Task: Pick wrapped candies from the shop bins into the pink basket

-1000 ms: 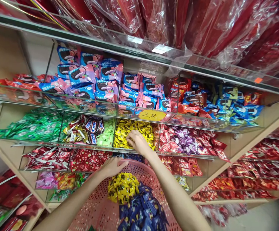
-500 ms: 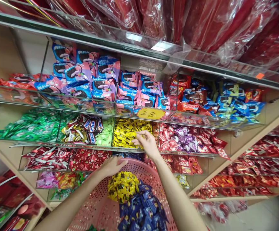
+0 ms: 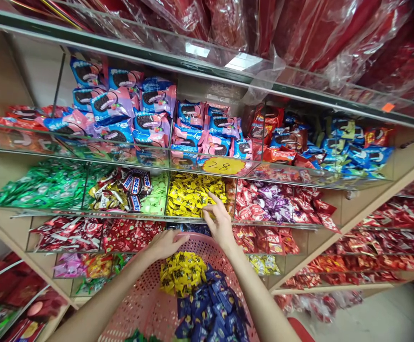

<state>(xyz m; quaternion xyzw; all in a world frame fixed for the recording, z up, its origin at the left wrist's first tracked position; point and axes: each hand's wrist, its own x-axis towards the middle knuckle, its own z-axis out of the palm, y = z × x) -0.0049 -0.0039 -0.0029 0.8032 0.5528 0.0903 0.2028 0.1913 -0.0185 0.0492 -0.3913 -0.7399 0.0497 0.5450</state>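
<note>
With left grip (image 3: 168, 244), clasps round-rimmed, perforated pink plastic basket (image 3: 139, 304) at six o'clock; hovers with right grip (image 3: 221, 226) loosely parted near glossy, crinkled yellow packets (image 3: 192, 194), basket's twelve o'clock.

Left grip (image 3: 166, 244) holds pink basket (image 3: 149, 294); right grip (image 3: 221, 223) near shelved yellow packets (image 3: 188, 192).
</note>
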